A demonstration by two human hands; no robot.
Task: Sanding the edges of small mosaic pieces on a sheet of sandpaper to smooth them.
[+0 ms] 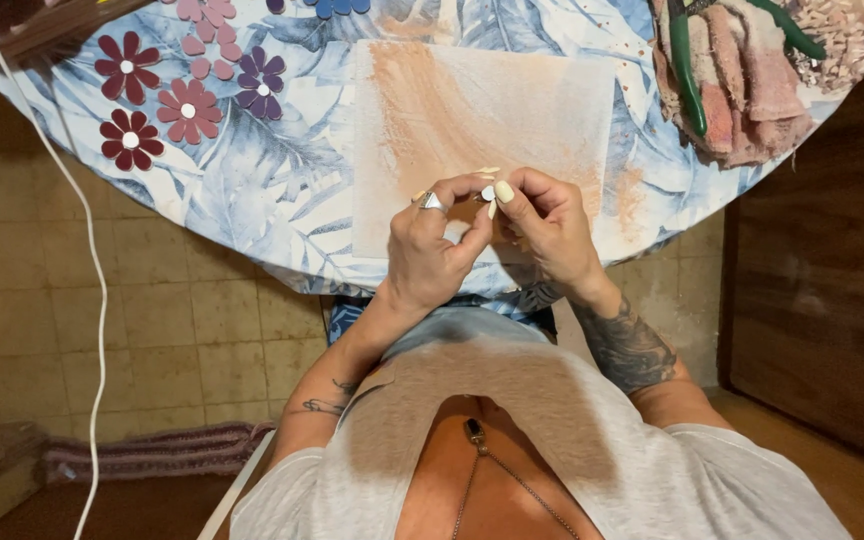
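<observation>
Table (252,200): one, round edge, covered with a blue-and-white leaf-print cloth.
Stained sheet (472,110): one, pale, rectangular, smeared with orange-brown dust, flat on the cloth just beyond the hands.
Rag pile (752,90): one heap of pinkish cloths at the far right of the table, holding one pair of green-handled pliers (687,80); pale small chips beside it, too many and too small to count.
Flower shapes (187,110): about eight in view at the far left of the table, dark red, pink, purple and blue, each with a pale centre, well apart from the hands.
Cable (92,270): one, white, hanging from the table's left corner down to the tiled floor.
Left hand (437,250): one silver ring on it; fingers curled narrow, thumb and forefinger pinching the small pale piece.
Right hand (547,225): long pale nails; fingertips closed narrow on the same piece from the other side.
Small pale piece (489,193): one, whitish, between both hands' fingertips, above the near edge of the stained sheet; shape mostly hidden by fingers.
</observation>
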